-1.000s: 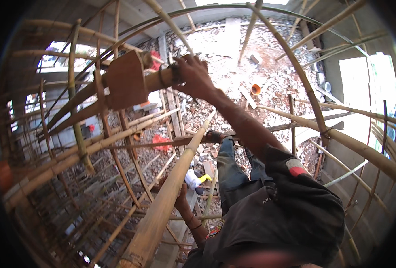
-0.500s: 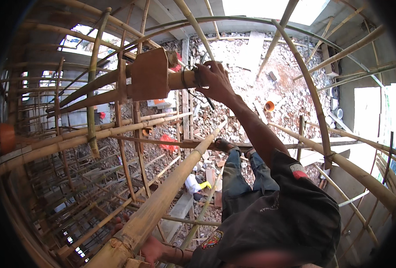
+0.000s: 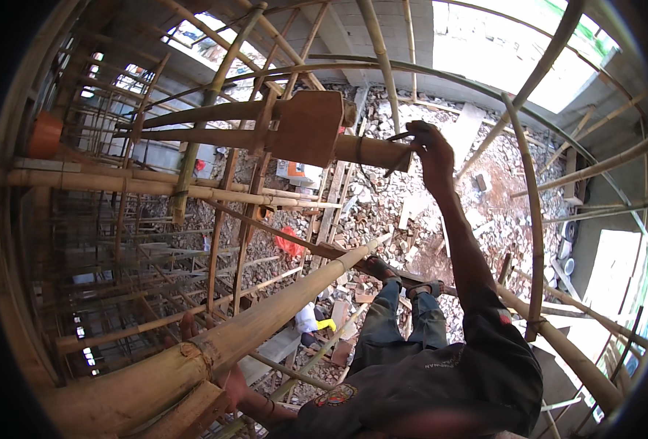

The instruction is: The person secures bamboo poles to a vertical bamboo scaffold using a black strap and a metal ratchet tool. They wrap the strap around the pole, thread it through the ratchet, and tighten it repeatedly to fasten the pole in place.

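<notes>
A thick bamboo pole (image 3: 287, 294) slants up from the lower left. Around its lower part my left hand (image 3: 234, 388) is closed, fingertips showing on the far side and the palm on the near side, beside a squared timber (image 3: 188, 413). Farther off, at the cut end of a bamboo pole (image 3: 375, 151), my right hand (image 3: 435, 152) pinches a thin dark strip (image 3: 399, 137). More of this strip loops round the pole and hangs below it. A flat brown board (image 3: 309, 128) lies against the same pole, left of my right hand.
Bamboo scaffolding crowds the left side, with an orange bucket (image 3: 45, 135) there. My feet stand on a narrow plank (image 3: 331, 251) high above rubble (image 3: 426, 227). Below is a person in a white top (image 3: 307, 318). A curved bamboo pole (image 3: 532, 219) rises on my right.
My view has shifted, so the scaffold sits lower and farther right. My right hand has gone from lying over the pole's end to pinching the strip just beyond it. My left hand stays on its pole.
</notes>
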`<control>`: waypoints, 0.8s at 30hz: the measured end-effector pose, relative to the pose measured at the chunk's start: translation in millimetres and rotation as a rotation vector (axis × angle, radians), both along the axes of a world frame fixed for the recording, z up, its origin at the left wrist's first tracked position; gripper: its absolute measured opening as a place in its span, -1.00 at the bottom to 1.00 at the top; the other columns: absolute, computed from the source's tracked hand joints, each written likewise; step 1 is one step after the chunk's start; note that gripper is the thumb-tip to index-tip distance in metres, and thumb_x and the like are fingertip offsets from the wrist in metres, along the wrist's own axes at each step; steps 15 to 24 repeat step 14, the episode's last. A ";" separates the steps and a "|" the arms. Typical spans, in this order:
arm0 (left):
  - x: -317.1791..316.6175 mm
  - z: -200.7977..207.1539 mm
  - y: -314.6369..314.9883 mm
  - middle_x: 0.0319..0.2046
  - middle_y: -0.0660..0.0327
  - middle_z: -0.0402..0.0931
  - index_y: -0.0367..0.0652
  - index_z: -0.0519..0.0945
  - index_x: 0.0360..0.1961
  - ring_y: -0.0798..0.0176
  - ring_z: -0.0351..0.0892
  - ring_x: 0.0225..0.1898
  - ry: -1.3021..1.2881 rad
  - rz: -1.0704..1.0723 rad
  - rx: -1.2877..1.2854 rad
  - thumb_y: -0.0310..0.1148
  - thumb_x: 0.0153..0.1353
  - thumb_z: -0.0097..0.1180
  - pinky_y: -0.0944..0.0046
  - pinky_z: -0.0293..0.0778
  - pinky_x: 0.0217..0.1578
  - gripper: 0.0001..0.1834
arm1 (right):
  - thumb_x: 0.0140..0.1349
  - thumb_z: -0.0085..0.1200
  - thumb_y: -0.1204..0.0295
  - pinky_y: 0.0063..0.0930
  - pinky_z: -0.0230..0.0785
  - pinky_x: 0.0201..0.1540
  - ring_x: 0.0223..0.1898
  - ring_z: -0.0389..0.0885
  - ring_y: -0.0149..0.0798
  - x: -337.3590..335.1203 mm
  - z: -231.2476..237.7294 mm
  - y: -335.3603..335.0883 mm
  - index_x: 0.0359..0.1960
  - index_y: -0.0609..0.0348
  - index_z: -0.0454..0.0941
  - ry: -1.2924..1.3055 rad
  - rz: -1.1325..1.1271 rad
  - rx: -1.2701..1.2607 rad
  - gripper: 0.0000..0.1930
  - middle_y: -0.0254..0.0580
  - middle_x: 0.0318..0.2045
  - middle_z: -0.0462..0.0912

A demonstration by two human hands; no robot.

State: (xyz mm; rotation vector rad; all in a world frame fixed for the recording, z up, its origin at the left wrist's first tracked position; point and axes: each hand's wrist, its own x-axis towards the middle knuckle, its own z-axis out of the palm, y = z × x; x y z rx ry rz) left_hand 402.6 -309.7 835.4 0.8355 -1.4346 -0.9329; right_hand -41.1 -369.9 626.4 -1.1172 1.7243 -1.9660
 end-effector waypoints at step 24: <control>46.7 -37.2 -18.9 0.03 0.08 0.36 -0.02 -0.01 0.37 0.03 0.29 0.24 -0.265 0.154 0.083 -0.09 0.31 0.03 -0.08 0.21 0.31 -0.27 | 0.29 -0.01 0.42 -0.54 0.57 -0.35 -0.29 0.66 -0.37 -19.3 -37.2 311.4 0.07 0.30 0.41 0.156 -0.631 0.924 -0.65 -0.13 -0.41 0.61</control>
